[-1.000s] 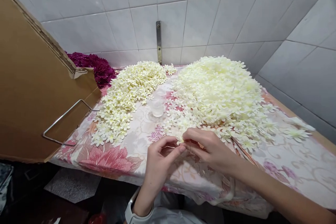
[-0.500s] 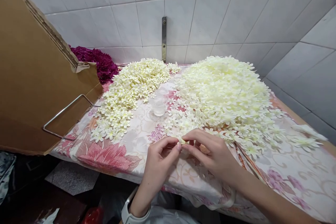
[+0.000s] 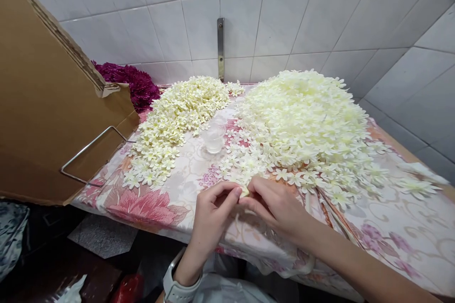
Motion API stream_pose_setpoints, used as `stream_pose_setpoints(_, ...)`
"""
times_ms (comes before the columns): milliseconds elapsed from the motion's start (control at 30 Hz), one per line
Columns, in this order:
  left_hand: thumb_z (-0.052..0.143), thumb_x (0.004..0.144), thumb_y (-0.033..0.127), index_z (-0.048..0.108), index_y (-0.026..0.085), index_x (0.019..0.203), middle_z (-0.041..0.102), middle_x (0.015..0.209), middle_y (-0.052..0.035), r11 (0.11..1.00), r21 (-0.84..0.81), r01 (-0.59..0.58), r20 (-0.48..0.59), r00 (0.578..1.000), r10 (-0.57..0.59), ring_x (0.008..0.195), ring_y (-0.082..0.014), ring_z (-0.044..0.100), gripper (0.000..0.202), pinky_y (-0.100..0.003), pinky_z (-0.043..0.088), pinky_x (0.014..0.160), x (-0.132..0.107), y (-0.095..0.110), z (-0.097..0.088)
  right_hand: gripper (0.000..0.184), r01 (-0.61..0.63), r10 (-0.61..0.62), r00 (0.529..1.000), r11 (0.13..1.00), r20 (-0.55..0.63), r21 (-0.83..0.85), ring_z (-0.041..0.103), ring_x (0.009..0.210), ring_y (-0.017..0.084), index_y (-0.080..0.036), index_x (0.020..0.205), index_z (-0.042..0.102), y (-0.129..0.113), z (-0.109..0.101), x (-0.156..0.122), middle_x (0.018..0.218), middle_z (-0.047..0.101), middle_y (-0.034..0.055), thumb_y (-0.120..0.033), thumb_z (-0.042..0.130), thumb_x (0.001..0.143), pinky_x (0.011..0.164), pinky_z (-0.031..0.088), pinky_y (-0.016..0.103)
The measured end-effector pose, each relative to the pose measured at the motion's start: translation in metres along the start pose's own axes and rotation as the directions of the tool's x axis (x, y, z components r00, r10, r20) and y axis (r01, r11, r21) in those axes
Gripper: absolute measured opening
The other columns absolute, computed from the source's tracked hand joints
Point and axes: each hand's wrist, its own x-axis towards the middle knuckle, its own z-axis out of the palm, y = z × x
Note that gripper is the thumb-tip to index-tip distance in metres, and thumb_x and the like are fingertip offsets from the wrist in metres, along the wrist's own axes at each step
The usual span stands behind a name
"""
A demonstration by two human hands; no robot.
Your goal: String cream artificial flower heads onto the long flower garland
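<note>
My left hand (image 3: pixel 210 215) and my right hand (image 3: pixel 275 206) meet at the near edge of the table, fingertips pinched together on one small cream fabric flower (image 3: pixel 243 192). Just beyond them lies the large heap of cream flowers (image 3: pixel 302 123) on the right. A smaller, flatter pile of cream flowers (image 3: pixel 174 123) spreads on the left. A small clear cup (image 3: pixel 214 139) stands between the two piles. All rest on a floral tablecloth (image 3: pixel 149 206).
A big cardboard box (image 3: pixel 46 104) with a metal wire handle (image 3: pixel 90 154) leans at the left. Dark purple flowers (image 3: pixel 133 83) lie behind it. White tiled walls close the back and right. A watch is on my left wrist.
Both hands stayed pinched on the small flower and shifted slightly nearer the table edge; the camera view tilted a little.
</note>
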Motion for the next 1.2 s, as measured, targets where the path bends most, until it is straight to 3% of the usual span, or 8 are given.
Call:
stream_pose_setpoints(233,0.066,0.075,0.024,0.072,0.019,0.086,0.070,0.088,-0.0051,0.996,-0.072,-0.047,0.084,0.995,0.053,0.084,-0.0179,0.065,0.014,-0.026,0.051,0.076,0.002,-0.002,-0.001,0.022,-0.024,0.026,0.999,0.998,-0.027,0.059,0.049,0.059,0.013,-0.020,0.069,0.043,-0.003,-0.007,0.002,0.064,0.050,-0.0004,-0.018,0.039,0.090,0.054,0.038,0.024)
stream_pose_setpoints(400,0.063,0.077,0.019,0.070,0.018,0.073,0.068,0.079,-0.0044,0.985,0.016,-0.172,0.039,0.984,0.172,0.080,-0.0161,0.063,0.008,-0.025,0.049,0.074,0.002,-0.003,0.000,0.019,0.011,-0.013,1.000,0.997,0.019,0.081,0.055,0.075,0.016,-0.021,0.095,0.050,0.002,-0.002,0.002,0.082,0.058,0.0042,-0.013,0.034,0.090,0.066,0.044,0.027)
stream_pose_setpoints(533,0.060,0.079,0.022,0.070,0.019,0.083,0.069,0.083,-0.0041,0.996,0.000,-0.093,0.035,0.995,0.093,0.079,-0.0154,0.064,0.010,-0.023,0.051,0.072,0.000,-0.002,0.000,0.013,0.050,-0.051,0.998,0.998,0.028,0.033,0.051,0.062,0.014,-0.021,0.079,0.045,0.005,-0.001,0.000,0.070,0.054,0.0013,-0.016,0.038,0.089,0.055,0.041,0.024)
stream_pose_setpoints(700,0.062,0.078,0.023,0.070,0.019,0.084,0.069,0.085,-0.0042,0.992,0.029,-0.125,0.108,0.987,0.122,0.079,-0.0158,0.065,0.011,-0.021,0.051,0.071,-0.002,-0.003,-0.001,0.021,0.153,-0.160,0.984,0.984,-0.077,-0.087,0.043,0.053,0.012,-0.020,0.069,0.042,0.006,0.001,-0.001,0.060,0.048,-0.0003,-0.017,0.039,0.090,0.049,0.035,0.023)
stream_pose_setpoints(900,0.066,0.073,0.024,0.071,0.018,0.077,0.068,0.072,-0.0013,0.996,-0.095,0.004,0.053,0.999,0.002,0.068,-0.0140,0.064,0.009,-0.020,0.051,0.064,-0.002,-0.002,0.004,0.034,0.258,-0.267,0.954,0.963,-0.140,-0.077,0.039,0.048,0.010,-0.018,0.064,0.044,0.009,0.004,-0.003,0.051,0.045,-0.0020,-0.017,0.030,0.095,0.049,0.031,0.023)
stream_pose_setpoints(1033,0.066,0.072,0.023,0.070,0.018,0.073,0.069,0.071,-0.0004,0.990,-0.140,0.028,0.022,0.999,-0.025,0.069,-0.0135,0.065,0.006,-0.019,0.051,0.064,0.000,-0.001,0.003,0.035,0.233,-0.235,0.955,0.972,-0.180,-0.032,0.039,0.049,0.009,-0.018,0.061,0.042,0.010,0.005,-0.002,0.052,0.044,-0.0025,-0.018,0.034,0.095,0.049,0.030,0.022)
stream_pose_setpoints(1200,0.067,0.072,0.022,0.069,0.017,0.078,0.072,0.079,-0.0018,0.995,-0.094,0.037,0.026,0.999,-0.034,0.076,-0.0145,0.066,0.008,-0.020,0.052,0.070,0.002,-0.004,0.003,0.019,0.079,-0.074,0.990,0.996,-0.120,0.041,0.045,0.056,0.010,-0.018,0.069,0.044,0.007,0.002,0.002,0.062,0.049,-0.0008,-0.013,0.041,0.087,0.052,0.035,0.021)
